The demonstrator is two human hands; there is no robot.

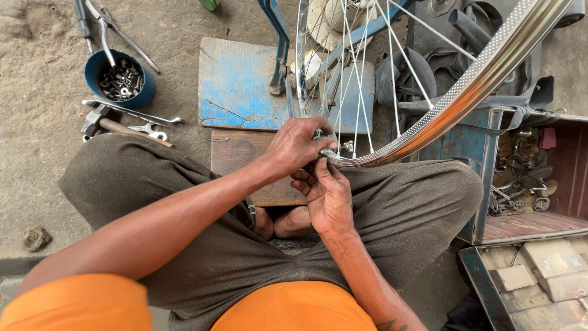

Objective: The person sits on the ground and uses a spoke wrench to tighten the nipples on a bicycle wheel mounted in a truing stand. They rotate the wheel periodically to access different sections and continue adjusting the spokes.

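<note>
On the sandy workshop floor (37, 79), I had the bicycle wheel rim (465, 92) at frame centre; left hand (297, 144) and right hand (329, 196) pinched it closed. Stiff, slick chrome, probably light; best gripped by the rim edge.

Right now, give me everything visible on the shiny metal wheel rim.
The shiny chrome-look metal wheel rim curves from the upper right down to the hands, its inner face dotted with rows of small dimples. Thin silver wire spokes run from it up toward the hub. It stands roughly upright over the person's lap. The left hand grips its lower edge from above; the right hand touches it from below.
</note>
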